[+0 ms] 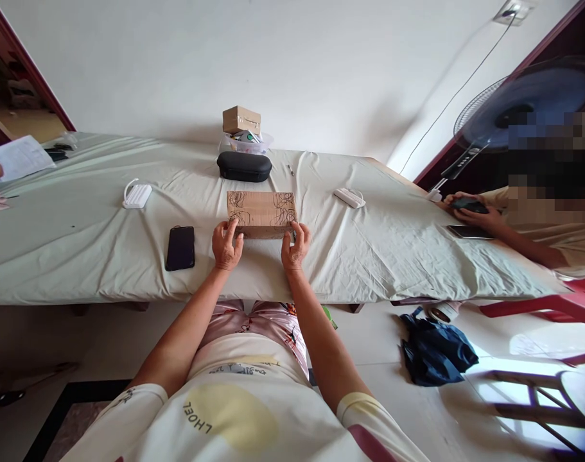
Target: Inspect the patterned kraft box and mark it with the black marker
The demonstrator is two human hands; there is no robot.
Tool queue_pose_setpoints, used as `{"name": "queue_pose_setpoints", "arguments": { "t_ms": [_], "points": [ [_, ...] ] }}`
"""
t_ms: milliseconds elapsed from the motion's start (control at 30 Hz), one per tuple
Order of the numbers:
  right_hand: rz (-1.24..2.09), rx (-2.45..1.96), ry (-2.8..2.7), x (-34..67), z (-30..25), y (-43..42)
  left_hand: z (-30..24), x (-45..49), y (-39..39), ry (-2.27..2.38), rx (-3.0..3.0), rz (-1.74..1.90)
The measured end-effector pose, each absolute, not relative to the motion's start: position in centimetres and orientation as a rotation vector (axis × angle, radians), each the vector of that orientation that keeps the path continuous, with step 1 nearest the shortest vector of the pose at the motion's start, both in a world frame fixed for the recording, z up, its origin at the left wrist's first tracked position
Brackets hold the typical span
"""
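A brown cardboard box (262,208) with black scribbles near its corners is on the cloth-covered table in front of me. My left hand (227,246) grips its near left corner, fingers on the top edge and thumb at the front face. At the near right corner, my right hand (295,246) holds the box in the same way. Left of the box lies a dark smartphone (180,248). Just behind it is a black hard case (244,167).
A small carton (241,120) rests on a clear plastic tub (246,144) by the wall. White corded blocks (138,196) (349,197) flank the box. At right, a person holds a dark object (470,205) beside a phone (470,232); a fan (528,109) stands behind. Papers (22,159) lie far left.
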State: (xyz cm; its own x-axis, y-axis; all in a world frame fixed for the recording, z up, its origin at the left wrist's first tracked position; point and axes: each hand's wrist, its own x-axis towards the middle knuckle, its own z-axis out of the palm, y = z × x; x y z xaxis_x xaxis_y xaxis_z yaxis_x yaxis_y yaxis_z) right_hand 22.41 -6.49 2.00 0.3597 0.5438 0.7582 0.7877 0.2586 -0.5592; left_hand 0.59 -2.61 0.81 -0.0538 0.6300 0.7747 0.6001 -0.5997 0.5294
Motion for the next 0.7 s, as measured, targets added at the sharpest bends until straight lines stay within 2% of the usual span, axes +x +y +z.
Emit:
{"name": "queue_pose_setpoints", "arguments": {
  "t_ms": [200, 467, 700],
  "points": [
    [-0.376, -1.599, -1.405, 20.8, 3.2, -7.4, 0.6, 1.1, -2.7, 1.394, 2.118, 1.765],
    [-0.289, -1.411, -2.132, 16.5, 3.4, -8.2, 0.0, 1.3, -2.6, 1.321, 2.174, 1.808],
    [-0.343, -1.548, -1.916, 18.8, 3.9, -8.6, 0.2, 0.9, -2.3, 1.309, 2.128, 1.788]
  ]
}}
